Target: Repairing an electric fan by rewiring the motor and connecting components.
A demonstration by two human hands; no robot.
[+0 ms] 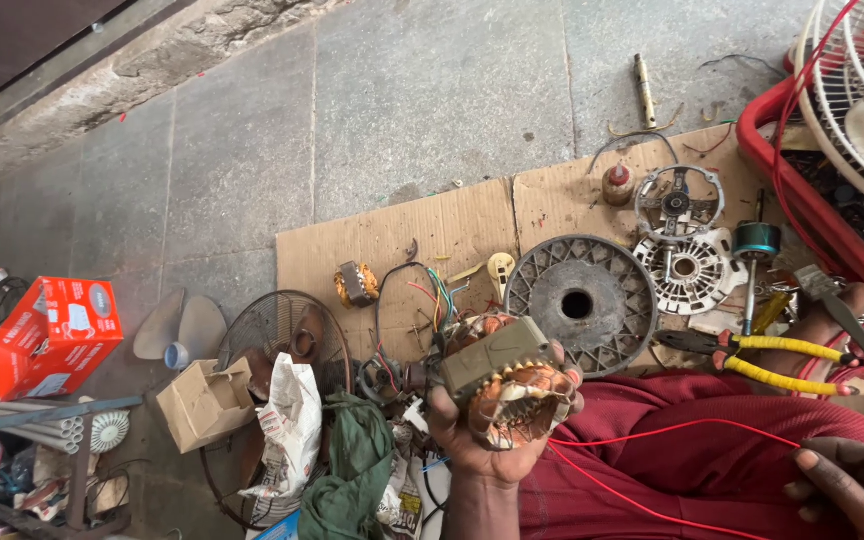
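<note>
The left hand (pixel 497 425) holds a motor stator (pixel 507 385) with copper windings, fingers curled tight around it, above the red cloth (pixel 672 450) at the near middle. The right hand (pixel 847 485), near right, pinches a thin red wire (pixel 652 440) running to the stator. A hard tug could probably snap the wire or tear a winding; the yellow-handled pliers (pixel 772 360) lie just beyond.
</note>
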